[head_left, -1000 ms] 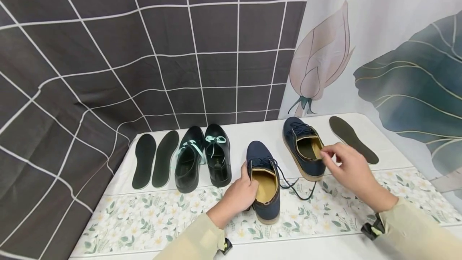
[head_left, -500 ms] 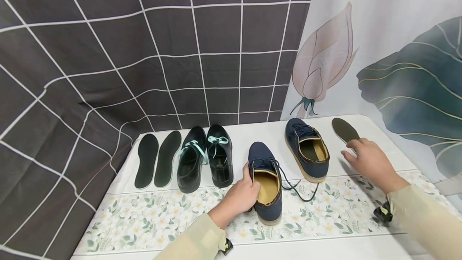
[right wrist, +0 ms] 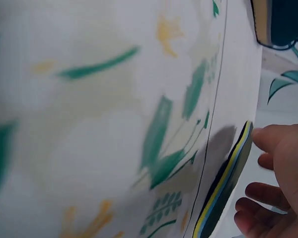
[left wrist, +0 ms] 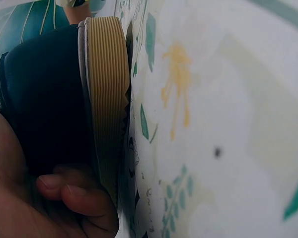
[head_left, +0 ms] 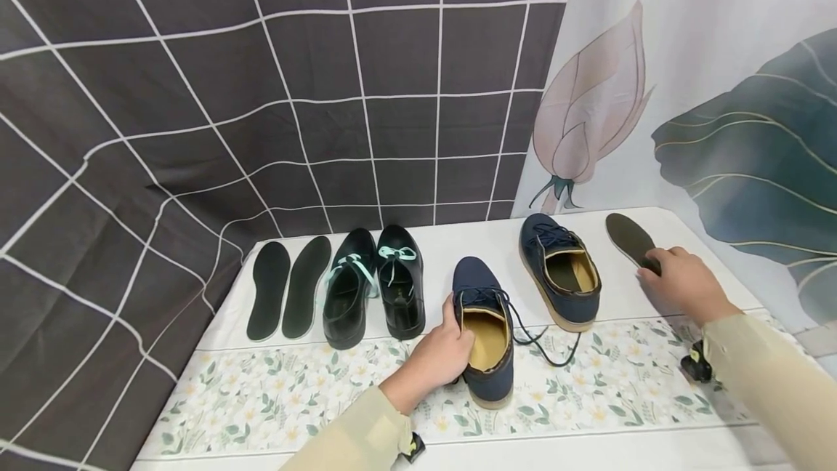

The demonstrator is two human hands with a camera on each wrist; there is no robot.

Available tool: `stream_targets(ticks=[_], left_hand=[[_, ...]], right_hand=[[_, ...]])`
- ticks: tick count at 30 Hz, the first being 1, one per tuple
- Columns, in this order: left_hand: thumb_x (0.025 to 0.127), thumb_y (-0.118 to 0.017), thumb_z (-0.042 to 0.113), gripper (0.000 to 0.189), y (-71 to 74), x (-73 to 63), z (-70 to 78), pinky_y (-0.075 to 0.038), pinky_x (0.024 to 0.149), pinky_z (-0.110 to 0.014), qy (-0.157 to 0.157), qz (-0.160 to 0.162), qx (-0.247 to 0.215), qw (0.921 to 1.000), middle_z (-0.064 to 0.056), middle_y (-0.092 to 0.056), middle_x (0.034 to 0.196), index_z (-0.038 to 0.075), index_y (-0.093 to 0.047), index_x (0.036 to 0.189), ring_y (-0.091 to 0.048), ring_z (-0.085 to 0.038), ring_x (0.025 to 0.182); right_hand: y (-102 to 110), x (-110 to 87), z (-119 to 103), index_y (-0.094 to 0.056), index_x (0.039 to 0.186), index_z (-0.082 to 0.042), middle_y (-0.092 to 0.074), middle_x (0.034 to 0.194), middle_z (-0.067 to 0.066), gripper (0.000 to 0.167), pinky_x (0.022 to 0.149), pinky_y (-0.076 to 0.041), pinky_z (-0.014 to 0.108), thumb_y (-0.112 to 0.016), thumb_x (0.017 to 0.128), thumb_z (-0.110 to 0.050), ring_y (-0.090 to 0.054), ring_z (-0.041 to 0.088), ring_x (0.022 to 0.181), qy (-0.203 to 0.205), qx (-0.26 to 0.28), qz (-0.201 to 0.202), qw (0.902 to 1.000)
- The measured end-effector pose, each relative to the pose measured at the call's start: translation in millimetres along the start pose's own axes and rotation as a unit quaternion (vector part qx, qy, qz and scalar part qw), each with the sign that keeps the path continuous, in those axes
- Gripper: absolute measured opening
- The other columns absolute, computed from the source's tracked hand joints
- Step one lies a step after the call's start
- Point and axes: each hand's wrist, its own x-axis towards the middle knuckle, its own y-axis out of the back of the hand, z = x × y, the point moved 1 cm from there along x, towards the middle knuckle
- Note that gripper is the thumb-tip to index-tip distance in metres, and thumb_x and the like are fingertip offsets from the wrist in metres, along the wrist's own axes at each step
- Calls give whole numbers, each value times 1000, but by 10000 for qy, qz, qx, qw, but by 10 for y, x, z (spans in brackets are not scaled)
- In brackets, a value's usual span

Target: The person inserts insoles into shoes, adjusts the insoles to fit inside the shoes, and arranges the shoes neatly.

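My left hand (head_left: 441, 347) grips the left side of a navy lace-up shoe (head_left: 480, 278), thumb over the collar and fingers against the outer side. The shoe has a tan inside, a ribbed tan sole (left wrist: 108, 64) and loose laces trailing right. At the far right, my right hand (head_left: 686, 283) pinches the near end of a dark olive insole (head_left: 629, 237). The insole's layered yellow and blue edge (right wrist: 229, 163) shows in the right wrist view. Between my hands, the second navy shoe (head_left: 556, 304) stands with its laces tied and a dark insole inside.
Two dark insoles (head_left: 268, 289) lie side by side at the left. Beside them stands a pair of black shoes (head_left: 400, 315) with mint laces. A floral strip (head_left: 281, 391) crosses the white table; dark grid cloth (head_left: 392, 129) hangs behind.
My right hand has left the heel of the second navy shoe, moved right and taken the near end of the loose insole. My left hand keeps its hold on the near shoe.
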Motion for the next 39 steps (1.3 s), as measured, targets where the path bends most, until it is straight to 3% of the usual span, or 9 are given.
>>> stream_targets(ticks=[6, 11, 15, 21, 27, 30, 34, 39], left_hand=[[100, -40, 33, 75, -27, 9, 1, -45, 63, -39, 9, 16, -52, 10000, -17, -71, 97, 13, -2, 162, -59, -21, 68], [100, -41, 33, 76, -23, 5, 12, -43, 60, -38, 7, 13, -72, 10000, -13, -68, 85, 12, -1, 162, -56, -20, 63], [100, -41, 33, 76, -22, 0, 12, -43, 59, -38, 10, 35, -38, 10000, -14, -68, 85, 12, -2, 162, -56, -21, 62], [100, -41, 32, 76, -13, 0, 4, -43, 61, -39, 40, 51, -5, 10000, -17, -70, 92, 12, -3, 162, -58, -21, 64], [100, -41, 30, 75, 12, 7, 7, -43, 59, -38, 6, 48, 12, 10000, -15, -69, 88, 10, -3, 161, -57, -20, 62], [100, -41, 30, 74, 12, 4, 6, -44, 60, -38, 22, 41, 16, 10000, -17, -70, 92, 10, -3, 161, -58, -20, 64], [100, -41, 30, 74, -2, 2, 0, -45, 63, -40, 49, 40, -12, 10000, -19, -71, 99, 12, -3, 161, -60, -21, 68], [100, -41, 30, 74, -11, 6, -12, -45, 65, -40, 47, 65, -43, 10000, -19, -71, 103, 13, -3, 162, -61, -22, 71]], right_hand=[[1, 63, 52, -48, 139, 9, -42, 133, 46, 57, 95, -38, 72, -59, 98, -29, -45, 64, 117, 132, -125, -206, 9996], [-49, 108, 91, -46, 140, 12, -45, 130, 47, 60, 95, -39, 71, -57, 99, -30, -46, 64, 116, 126, -331, -376, 9987], [-64, 106, 74, -47, 137, 14, -49, 127, 45, 57, 94, -40, 70, -59, 99, -26, -48, 63, 114, 141, -392, -394, 9984], [-5, 83, 23, -54, 131, 13, -56, 121, 41, 52, 85, -44, 70, -66, 95, -24, -54, 60, 109, 242, -562, -423, 9972], [108, 76, -11, -59, 126, 9, -57, 123, 39, 54, 77, -41, 73, -68, 92, -32, -54, 59, 109, 85, -397, -887, 9952], [185, 72, -27, -64, 116, 9, -63, 113, 35, 51, 73, -44, 68, -73, 88, -33, -59, 53, 98, 24, -210, -1195, 9926], [267, 61, -59, -67, 99, 2, -66, 91, 21, 38, 66, -45, 57, -77, 84, -31, -60, 35, 77, -50, -175, -1553, 9877], [256, 43, -105, -65, 97, 2, -64, 86, 17, 43, 64, -43, 52, -70, 89, -40, -57, 31, 73, -302, -233, -1758, 9837]])
